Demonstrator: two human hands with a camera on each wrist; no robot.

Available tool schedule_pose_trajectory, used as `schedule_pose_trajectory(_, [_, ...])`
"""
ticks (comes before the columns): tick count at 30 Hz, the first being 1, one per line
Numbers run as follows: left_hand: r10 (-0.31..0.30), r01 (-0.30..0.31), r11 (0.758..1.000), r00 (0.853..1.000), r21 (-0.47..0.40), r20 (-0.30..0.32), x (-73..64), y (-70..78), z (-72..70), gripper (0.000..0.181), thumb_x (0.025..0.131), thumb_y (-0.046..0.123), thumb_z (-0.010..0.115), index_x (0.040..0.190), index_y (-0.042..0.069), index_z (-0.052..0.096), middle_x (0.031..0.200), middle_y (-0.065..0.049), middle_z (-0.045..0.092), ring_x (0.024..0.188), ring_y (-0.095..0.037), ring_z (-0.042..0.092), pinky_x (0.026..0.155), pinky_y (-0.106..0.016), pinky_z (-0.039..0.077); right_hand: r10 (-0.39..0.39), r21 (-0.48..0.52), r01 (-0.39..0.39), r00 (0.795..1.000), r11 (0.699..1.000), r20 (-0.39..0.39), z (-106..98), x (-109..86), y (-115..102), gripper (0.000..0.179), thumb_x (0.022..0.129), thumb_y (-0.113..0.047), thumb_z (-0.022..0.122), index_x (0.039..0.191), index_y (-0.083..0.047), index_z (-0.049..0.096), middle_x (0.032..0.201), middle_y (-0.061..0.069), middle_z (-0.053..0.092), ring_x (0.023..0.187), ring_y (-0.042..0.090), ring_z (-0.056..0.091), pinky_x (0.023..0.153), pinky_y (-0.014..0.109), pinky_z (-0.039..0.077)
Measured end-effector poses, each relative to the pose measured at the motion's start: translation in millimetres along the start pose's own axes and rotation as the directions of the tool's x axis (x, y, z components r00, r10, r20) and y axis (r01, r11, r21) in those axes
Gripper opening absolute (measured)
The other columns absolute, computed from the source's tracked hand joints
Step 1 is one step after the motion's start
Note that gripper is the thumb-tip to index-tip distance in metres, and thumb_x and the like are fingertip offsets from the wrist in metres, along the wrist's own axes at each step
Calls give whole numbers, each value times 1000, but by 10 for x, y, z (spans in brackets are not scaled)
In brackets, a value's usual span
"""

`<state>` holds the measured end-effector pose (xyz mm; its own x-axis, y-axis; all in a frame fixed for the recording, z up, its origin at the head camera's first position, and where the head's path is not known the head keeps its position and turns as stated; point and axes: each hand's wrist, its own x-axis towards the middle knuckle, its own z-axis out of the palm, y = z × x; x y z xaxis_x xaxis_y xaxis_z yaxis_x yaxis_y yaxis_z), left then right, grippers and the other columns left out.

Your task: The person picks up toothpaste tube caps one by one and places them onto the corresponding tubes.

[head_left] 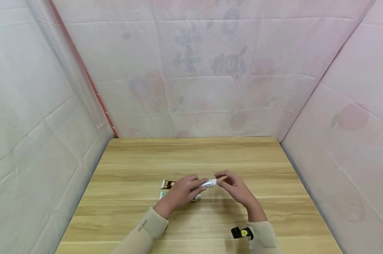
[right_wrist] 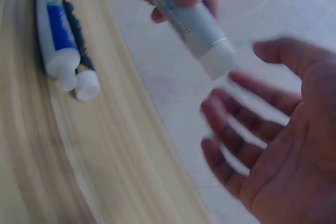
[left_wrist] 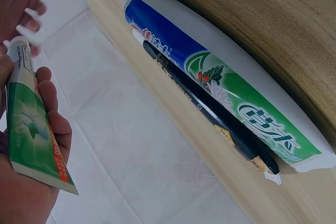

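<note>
My left hand [head_left: 182, 188] grips a green and silver toothpaste tube [left_wrist: 34, 124] above the table, its white cap [right_wrist: 216, 62] pointing right. My right hand [head_left: 235, 188] is beside that cap. In the right wrist view its fingers are spread and loosely bent, the index fingertip right at the cap's edge and the palm bare. Below my left hand, a blue, green and white toothpaste tube [left_wrist: 226, 85] and a black tube [left_wrist: 207, 109] lie side by side on the table. From the head view, my left hand partly hides both.
The wood-grain table [head_left: 131, 218] is enclosed by pale printed cloth on the left, back [head_left: 197, 95] and right. A black wrist camera [head_left: 242, 233] sticks out at my right sleeve.
</note>
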<state>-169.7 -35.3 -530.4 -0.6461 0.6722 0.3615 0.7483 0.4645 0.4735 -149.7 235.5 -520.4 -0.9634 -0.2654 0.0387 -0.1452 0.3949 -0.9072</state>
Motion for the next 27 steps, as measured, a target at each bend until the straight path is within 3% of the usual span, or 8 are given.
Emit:
schedule_pose_trajectory(5, [-15,15,1000,1000,-14,13,3,7,-22,41,107,31,65,147,18,66,106,5,68,76,-2,50,66,-15,44,-131,41,130,991,991,35,-21,-11,-14,30,98,-7,75,127,-11,69,92,16,67,77,15,63,66,29,54])
schedule_pose_trajectory(8, [-13,14,1000,1000,-16,16,-2,6,-24,42,107,31,66,146,18,66,105,5,68,75,-2,50,65,-15,44,-124,46,122,991,991,43,-10,-3,-19,24,98,-7,75,122,-9,70,85,11,64,69,10,58,57,27,48])
schedule_pose_trajectory(15, [1,-1,1000,1000,-3,2,-16,9,-18,40,107,29,66,145,17,68,101,6,67,74,-1,48,65,-15,42,-36,2,36,999,999,29,20,37,-11,15,106,-21,69,117,-13,74,106,11,70,77,14,63,69,28,54])
schedule_pose_trajectory(19, [-4,4,1000,1000,2,6,-17,13,-38,39,107,29,66,145,17,68,101,6,67,75,-1,48,65,-14,42,-35,-23,36,999,999,18,36,44,9,19,103,-24,73,121,-16,73,114,10,71,84,16,66,78,30,55])
schedule_pose_trajectory(27, [-12,12,1000,1000,-8,6,-14,13,-72,39,108,30,65,146,19,67,102,6,67,75,-2,48,66,-15,42,-85,10,85,996,996,18,31,29,-6,21,101,-20,76,121,-15,73,109,12,71,80,17,66,68,28,53])
